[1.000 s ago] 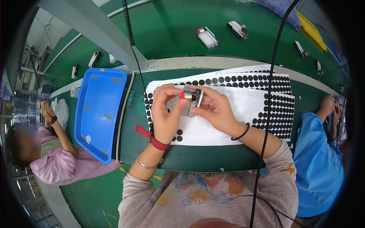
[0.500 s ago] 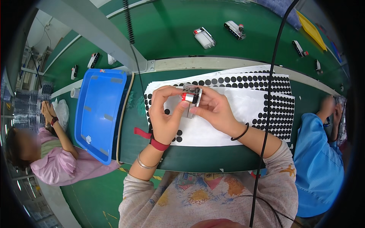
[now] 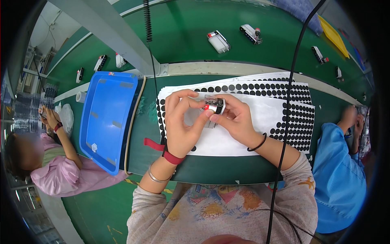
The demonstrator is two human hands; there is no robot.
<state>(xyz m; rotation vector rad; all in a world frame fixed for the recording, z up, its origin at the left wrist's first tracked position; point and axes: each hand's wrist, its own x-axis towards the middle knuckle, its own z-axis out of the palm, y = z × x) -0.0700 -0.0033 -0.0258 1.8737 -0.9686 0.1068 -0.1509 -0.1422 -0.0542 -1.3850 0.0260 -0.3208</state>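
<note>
holding a small clear-bodied part (image 3: 213, 105) with a red end between both hands, the person keeps it just above the white sheets of black round stickers (image 3: 260, 118) that lie near the middle of the tabletop (image 3: 211, 171). the left hand (image 3: 181, 122) is closed on the part's left side, thumb and forefinger pinching near the red end; the right hand (image 3: 233, 118) is closed on its right side, fingertips pressing from below and behind. what the fingers are doing on the part's underside is hidden.

risks, as i judge them: the grip is by fingertips only, so a slip could drop the part onto the sheets or let it roll toward the tabletop's near edge. a sticker placed while the part is tilted could land crooked. the black cable (image 3: 284, 134) hanging across the right forearm could snag a wrist. the blue tray (image 3: 106, 118) sits well apart, at the tabletop's left edge.
</note>
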